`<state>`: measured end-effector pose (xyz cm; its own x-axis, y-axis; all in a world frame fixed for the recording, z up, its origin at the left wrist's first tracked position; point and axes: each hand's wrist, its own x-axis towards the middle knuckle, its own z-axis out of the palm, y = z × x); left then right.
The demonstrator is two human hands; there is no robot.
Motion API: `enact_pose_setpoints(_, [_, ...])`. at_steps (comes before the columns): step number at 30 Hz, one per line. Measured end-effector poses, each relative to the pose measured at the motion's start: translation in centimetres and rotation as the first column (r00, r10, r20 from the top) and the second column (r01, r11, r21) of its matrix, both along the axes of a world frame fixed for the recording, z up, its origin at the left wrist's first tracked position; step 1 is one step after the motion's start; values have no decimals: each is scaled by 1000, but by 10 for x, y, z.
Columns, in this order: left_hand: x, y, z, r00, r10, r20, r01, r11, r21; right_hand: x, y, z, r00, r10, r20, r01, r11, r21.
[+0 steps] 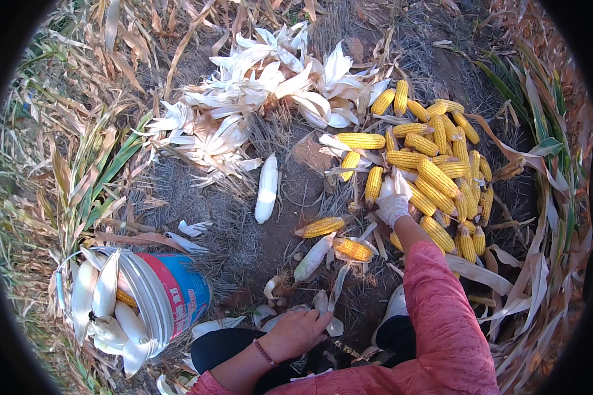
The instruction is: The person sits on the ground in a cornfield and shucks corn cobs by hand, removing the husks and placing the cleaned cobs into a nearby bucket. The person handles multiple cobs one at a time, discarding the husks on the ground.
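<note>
My right hand, in a thin pale glove, reaches to the near left edge of a heap of husked yellow corn ears. Its fingers are at a pale, papery corn husk; whether they grip it is hidden. Bare, with a beaded bracelet at the wrist, my left hand rests over my knee, apparently holding nothing. Between the hands lie a yellow ear with its husk peeled back, another yellow ear and an ear in its pale husk. One more husked-over ear lies alone on the soil.
A plastic bucket lies tipped at the lower left, with unhusked ears at its mouth. Loose white husks form a pile at the top. Dry corn stalks and leaves border the left, and more leaves line the right. My shoe is near the hand.
</note>
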<state>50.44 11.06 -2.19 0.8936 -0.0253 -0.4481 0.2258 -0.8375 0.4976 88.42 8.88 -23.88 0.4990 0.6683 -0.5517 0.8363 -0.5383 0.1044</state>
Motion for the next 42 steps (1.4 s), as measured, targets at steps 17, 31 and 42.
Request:
enact_pose_setpoints(17, [14,-12,18,454,714,-533,-379,-387,-841,-222,-95,303,806,550,-219,-438,803,406])
enact_pose_setpoints(31, [-1,-30,28,627,771,-110,-175,2,-985,-232,-113,289,306,232,-923,869,329,371])
enact_pose_setpoints(42, [15,-47,18,429,902,45,-104,99,-990,-243,-105,282,-57,364,-930,998,40,-46])
